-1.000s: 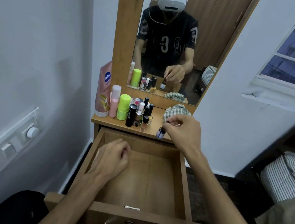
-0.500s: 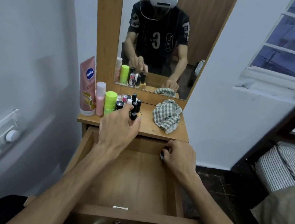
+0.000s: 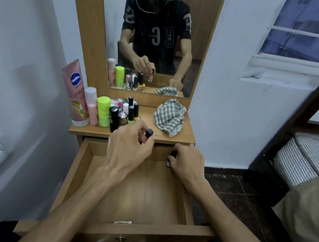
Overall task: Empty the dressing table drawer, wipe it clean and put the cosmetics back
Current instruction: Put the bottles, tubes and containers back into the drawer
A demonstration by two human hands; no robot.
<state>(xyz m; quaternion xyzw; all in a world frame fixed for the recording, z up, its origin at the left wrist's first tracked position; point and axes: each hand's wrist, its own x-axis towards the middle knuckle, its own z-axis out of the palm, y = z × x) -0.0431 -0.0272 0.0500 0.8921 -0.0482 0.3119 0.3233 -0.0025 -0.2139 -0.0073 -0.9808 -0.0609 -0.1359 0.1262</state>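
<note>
I see the drawer point(image 3: 77, 173) pulled out under the worktop point(image 3: 185, 136). My left hand point(image 3: 130, 147) is over the back of the drawer, at the worktop's front edge. Its grip is closed on a small bottle point(image 3: 148, 133) with a dark cap. My right hand point(image 3: 187, 163) is down in the back right corner of the drawer. Its fingers curl round another small bottle point(image 3: 170, 160); I think the bottle touches the drawer floor, but the hand hides most of it. The other cosmetics point(image 3: 118, 113) stand in a bunch on the left of the worktop, next to a tall pink tube point(image 3: 75, 92). A checked cloth point(image 3: 170, 117) lies crumpled on the right of the worktop, near the mirror point(image 3: 158, 38).
</note>
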